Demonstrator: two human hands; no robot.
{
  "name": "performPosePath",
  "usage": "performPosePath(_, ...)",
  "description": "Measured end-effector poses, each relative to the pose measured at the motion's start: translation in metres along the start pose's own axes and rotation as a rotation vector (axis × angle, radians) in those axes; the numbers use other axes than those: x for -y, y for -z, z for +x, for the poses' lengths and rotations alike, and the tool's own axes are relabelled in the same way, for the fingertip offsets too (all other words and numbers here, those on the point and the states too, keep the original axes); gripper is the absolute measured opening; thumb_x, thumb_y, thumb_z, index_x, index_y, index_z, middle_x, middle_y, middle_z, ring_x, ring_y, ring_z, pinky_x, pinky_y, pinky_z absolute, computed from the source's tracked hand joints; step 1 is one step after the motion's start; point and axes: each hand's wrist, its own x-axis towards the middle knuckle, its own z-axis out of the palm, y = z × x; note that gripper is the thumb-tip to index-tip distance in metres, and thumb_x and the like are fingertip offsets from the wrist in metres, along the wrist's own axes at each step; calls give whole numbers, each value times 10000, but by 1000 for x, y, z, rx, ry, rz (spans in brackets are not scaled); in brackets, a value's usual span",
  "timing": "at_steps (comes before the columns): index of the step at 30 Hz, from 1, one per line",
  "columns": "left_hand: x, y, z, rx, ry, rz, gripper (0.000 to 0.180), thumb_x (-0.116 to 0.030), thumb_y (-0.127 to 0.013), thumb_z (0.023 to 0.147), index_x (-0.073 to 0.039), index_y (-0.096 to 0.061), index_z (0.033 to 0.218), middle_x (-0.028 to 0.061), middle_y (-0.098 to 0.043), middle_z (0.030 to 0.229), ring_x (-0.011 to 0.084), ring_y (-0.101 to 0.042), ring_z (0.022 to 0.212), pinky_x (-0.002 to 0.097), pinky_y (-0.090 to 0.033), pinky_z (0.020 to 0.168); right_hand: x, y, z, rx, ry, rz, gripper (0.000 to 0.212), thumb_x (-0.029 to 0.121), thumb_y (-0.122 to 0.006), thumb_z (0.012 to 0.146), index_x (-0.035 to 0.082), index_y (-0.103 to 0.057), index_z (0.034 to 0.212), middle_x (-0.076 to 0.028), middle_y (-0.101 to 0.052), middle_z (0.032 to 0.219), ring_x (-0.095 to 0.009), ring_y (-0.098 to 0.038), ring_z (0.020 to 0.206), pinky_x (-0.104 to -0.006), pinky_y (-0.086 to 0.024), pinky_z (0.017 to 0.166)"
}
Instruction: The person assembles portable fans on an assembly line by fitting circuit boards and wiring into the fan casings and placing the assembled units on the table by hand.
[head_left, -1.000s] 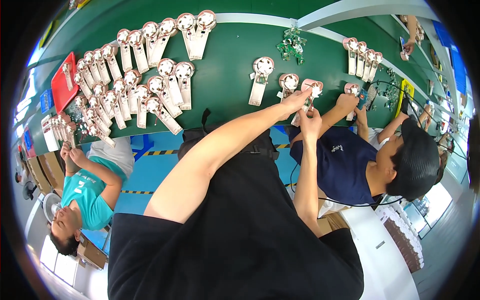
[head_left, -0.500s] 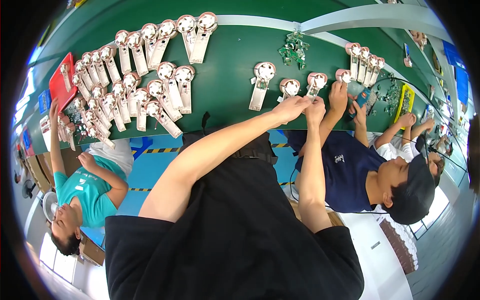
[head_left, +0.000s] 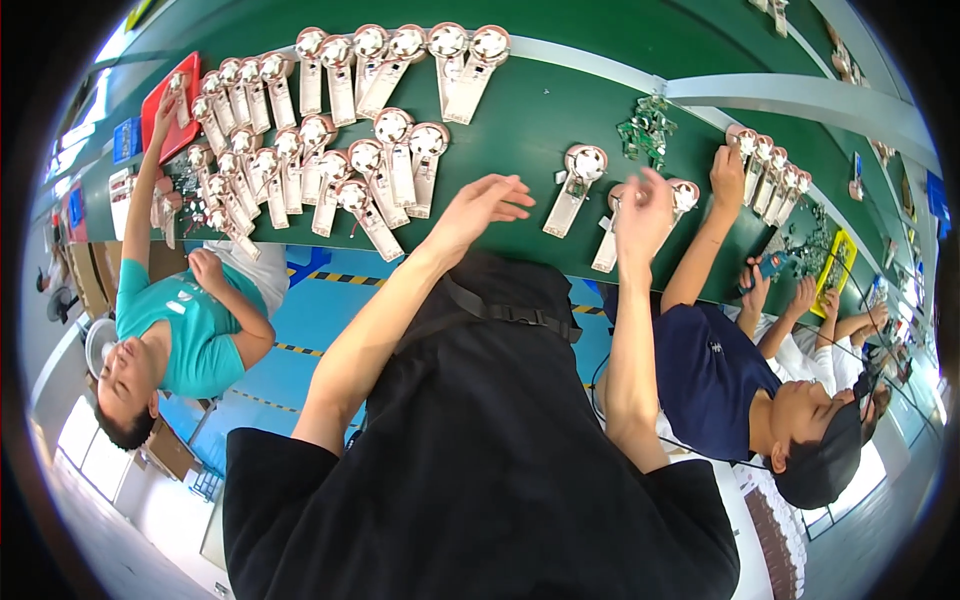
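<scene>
My left hand [head_left: 482, 213] is raised over the table's near edge, fingers stretched out and apart, holding nothing. To its right lies a single pale pink handheld fan body [head_left: 575, 190] with a round head and open casing. My right hand [head_left: 645, 218] hovers over two more fan bodies, its fingers loosely bent and slightly blurred; I see nothing held in it. The nearer fan body [head_left: 605, 245] shows its handle, while its head is partly behind my hand. Just right of my fingers shows the round head of another fan body [head_left: 684, 194].
Rows of fan bodies [head_left: 365, 160] fill the green table's left. Green circuit boards [head_left: 648, 130] lie in a pile beyond my right hand. On the right a co-worker's hand [head_left: 728, 178] touches a fan row; on the left another's hand [head_left: 165, 108] reaches to a red tray [head_left: 190, 128].
My hands, together at a fan body before, are now apart; the left has drawn away leftward. The right co-worker's hand has moved to the fan row. The whole view has shifted.
</scene>
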Motion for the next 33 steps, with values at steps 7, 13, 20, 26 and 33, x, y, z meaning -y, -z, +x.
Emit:
performPosePath(7,2,34,-24,-287,-81,-53,357,-320,-465,1017,-2,-600,1109,116,-679,1015,183,-646,921,300,-486,863,51,-181,51,320,-51,189,666,348,-747,801,-1,-446,1281,-208,-573,1081,-310,-622,912,-419,-514,766)
performPosePath(13,10,54,-53,-388,-163,-13,341,-291,-454,1023,3,-595,1120,118,-674,1025,195,-644,929,305,-484,872,113,-215,85,371,-12,-105,834,351,-761,729,127,-331,1407,-238,-382,1322,-414,-535,1145,-506,-507,871)
performPosePath(20,11,61,-54,-414,-142,-31,322,-280,-459,1021,-4,-592,1120,114,-676,1022,196,-648,915,310,-491,865,106,-219,112,573,40,-227,573,314,-746,676,173,-508,1178,-146,-533,1172,-362,-629,1002,-472,-529,813)
performPosePath(26,1,58,-29,-374,-192,41,319,-283,-508,1001,3,-582,1121,100,-674,988,172,-637,905,292,-485,841,73,-180,101,506,-75,-126,586,288,-756,633,106,-504,1130,-139,-563,1123,-350,-646,958,-450,-536,810)
performPosePath(33,20,53,36,-474,-194,-21,480,-406,-568,963,-15,-501,1234,104,-590,1164,182,-561,1073,315,-459,896,76,-115,27,691,78,227,574,327,-756,670,36,-547,1119,-186,-626,1078,-326,-622,1012,-386,-503,867)
